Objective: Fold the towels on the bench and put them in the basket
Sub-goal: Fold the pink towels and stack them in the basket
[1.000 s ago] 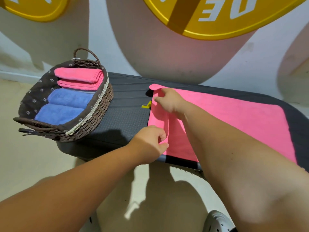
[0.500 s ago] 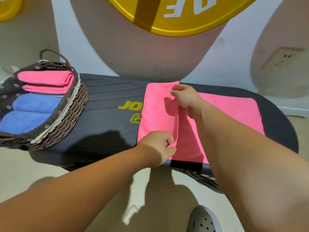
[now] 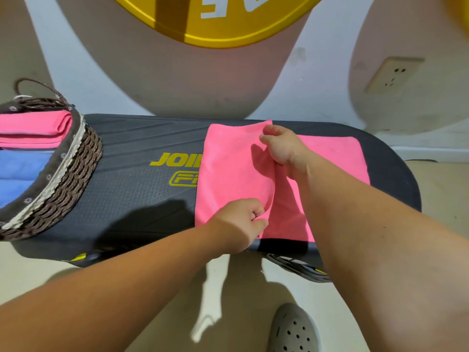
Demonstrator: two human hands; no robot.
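A pink towel (image 3: pixel 233 174) lies across the right half of the dark bench (image 3: pixel 132 189). Its left end is lifted and folded rightward over the rest. My left hand (image 3: pixel 241 222) pinches the near corner of that lifted end. My right hand (image 3: pixel 281 146) pinches the far corner, close to the bench's back edge. At the far left, a brown wicker basket (image 3: pixel 73 174) stands on the bench, partly cut off by the frame. Folded pink towels (image 3: pixel 35 130) and folded blue towels (image 3: pixel 17 171) lie inside it.
A wall with a large yellow disc (image 3: pixel 215 24) rises right behind the bench, with a socket (image 3: pixel 393 74) at the right. A grey perforated clog (image 3: pixel 294 329) is on the floor below the bench's near edge.
Both hands have carried the towel's left end up and rightward over the rest, uncovering the yellow lettering on the bench. The view has shifted right, so the basket sits further left.
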